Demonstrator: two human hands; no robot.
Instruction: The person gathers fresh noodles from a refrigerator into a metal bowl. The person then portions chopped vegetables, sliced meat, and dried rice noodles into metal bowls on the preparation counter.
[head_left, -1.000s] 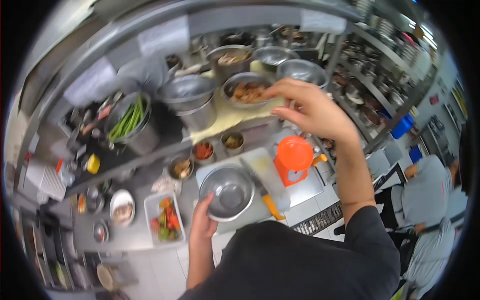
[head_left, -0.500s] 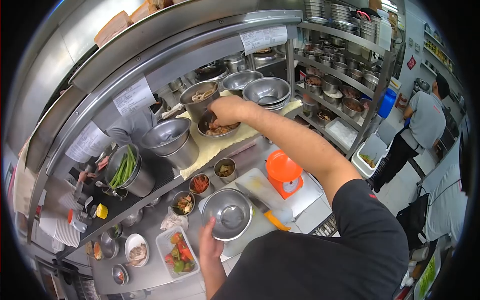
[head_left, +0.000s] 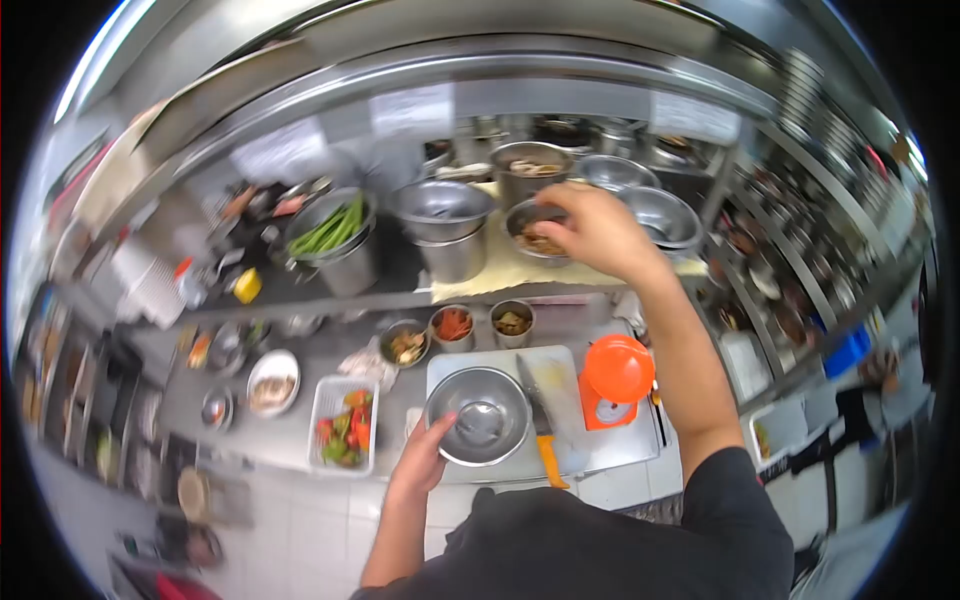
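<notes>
Kitchen bench below a raised shelf, seen from above. The left hand grips the rim of an upright metal bowl, its thumb inside; the bowl is over the pale cutting board. The right hand is at the food bowl on the shelf, fingers bent over its brown contents; whether they grip any food cannot be told. Right of the metal bowl: an orange-handled knife, then an orange scale. Left: a white basket of peppers.
</notes>
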